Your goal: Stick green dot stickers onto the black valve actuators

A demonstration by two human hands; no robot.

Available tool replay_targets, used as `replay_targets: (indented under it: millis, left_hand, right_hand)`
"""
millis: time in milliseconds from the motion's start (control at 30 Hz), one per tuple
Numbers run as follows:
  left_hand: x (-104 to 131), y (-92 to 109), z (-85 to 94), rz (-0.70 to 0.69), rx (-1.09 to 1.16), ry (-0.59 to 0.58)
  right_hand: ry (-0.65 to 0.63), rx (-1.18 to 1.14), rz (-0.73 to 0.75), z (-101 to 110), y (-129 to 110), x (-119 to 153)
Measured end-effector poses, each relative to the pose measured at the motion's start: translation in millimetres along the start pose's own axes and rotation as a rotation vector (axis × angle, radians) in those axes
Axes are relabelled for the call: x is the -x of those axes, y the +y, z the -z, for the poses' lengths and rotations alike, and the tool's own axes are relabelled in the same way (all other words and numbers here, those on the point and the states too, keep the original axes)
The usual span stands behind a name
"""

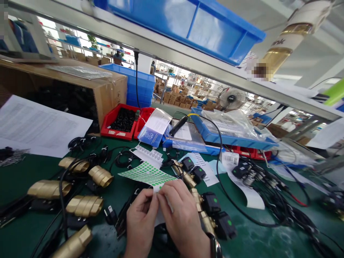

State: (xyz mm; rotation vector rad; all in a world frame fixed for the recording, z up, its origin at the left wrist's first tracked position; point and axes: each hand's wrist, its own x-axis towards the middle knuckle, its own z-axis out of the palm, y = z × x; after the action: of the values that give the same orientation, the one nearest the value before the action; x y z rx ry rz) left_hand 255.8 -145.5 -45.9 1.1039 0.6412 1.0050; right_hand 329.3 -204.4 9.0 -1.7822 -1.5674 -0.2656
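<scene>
Both my hands meet at the bottom centre over a sheet of green round stickers (147, 175). My left hand (140, 219) pinches the sheet's near edge, and my right hand (181, 215) has its fingertips on the same edge. Just right of my right hand lies a row of brass valves with black actuator boxes (212, 208), two showing a green dot. More brass valves (48, 189) with black cables lie to the left on the green mat (258, 233).
A cardboard box (80, 86) and printed paper (34, 125) sit at left. Red bins (120, 123) and blue trays (228, 138) with plastic bags line the back. Tangled black cables (282, 200) spread at right. A shelf with a blue bin (193, 25) hangs overhead.
</scene>
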Motion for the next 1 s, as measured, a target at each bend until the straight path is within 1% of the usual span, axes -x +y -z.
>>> replay_targets:
  millis: [67, 100, 167, 233, 267, 333, 433, 500, 567, 633, 733, 767, 833, 933, 1000]
  left_hand:
    - [-2, -2, 1.1, 0.006, -0.003, 0.005]
    - [-3, -3, 1.7, 0.000, -0.004, 0.029]
    - [-5, -3, 3.3, -0.058, -0.005, 0.125]
    - [-8, -2, 5.0, -0.151, 0.017, 0.243]
    - [-9, -1, 5.5, -0.183, 0.037, 0.292]
    - [-10, 0, 5.7, -0.188, 0.082, 0.360]
    - [-10, 4, 3.4, -0.126, 0.118, 0.410]
    - [-10, 8, 0.8, -0.096, 0.111, 0.435]
    - [-9, 12, -2.0, -0.099, 0.079, 0.475]
    - [-9, 15, -4.0, -0.116, 0.044, 0.514]
    - [-10, 17, -4.4, -0.117, 0.055, 0.522]
    - [-11, 17, -3.8, -0.113, 0.064, 0.520]
    - [-11, 16, -2.1, -0.116, 0.048, 0.529]
    - [-9, 13, 0.7, -0.094, -0.091, 0.513]
    - [-9, 12, 2.4, -0.084, -0.184, 0.500]
  right_hand:
    - [0.028, -0.050, -0.078, 5, 1, -2]
    - [0.049, -0.084, -0.162, 10, 4, -4]
    - [0.068, -0.180, -0.410, 25, 15, -6]
    - [0.020, -0.314, -0.669, 42, 33, -2]
    - [-0.023, -0.375, -0.767, 48, 43, 2]
    - [-0.104, -0.425, -0.884, 56, 63, 17]
    - [-0.185, -0.360, -0.949, 53, 82, 43]
    - [-0.192, -0.334, -0.964, 45, 88, 54]
    - [-0.182, -0.334, -0.982, 39, 90, 59]
    - [-0.175, -0.345, -0.988, 37, 89, 61]
    - [-0.179, -0.383, -0.981, 45, 86, 63]
    - [-0.196, -0.392, -0.982, 49, 84, 65]
    - [-0.269, -0.378, -0.995, 57, 83, 69]
    - [-0.385, -0.328, -1.002, 65, 84, 75]
    - [-0.418, -0.316, -1.001, 67, 85, 77]
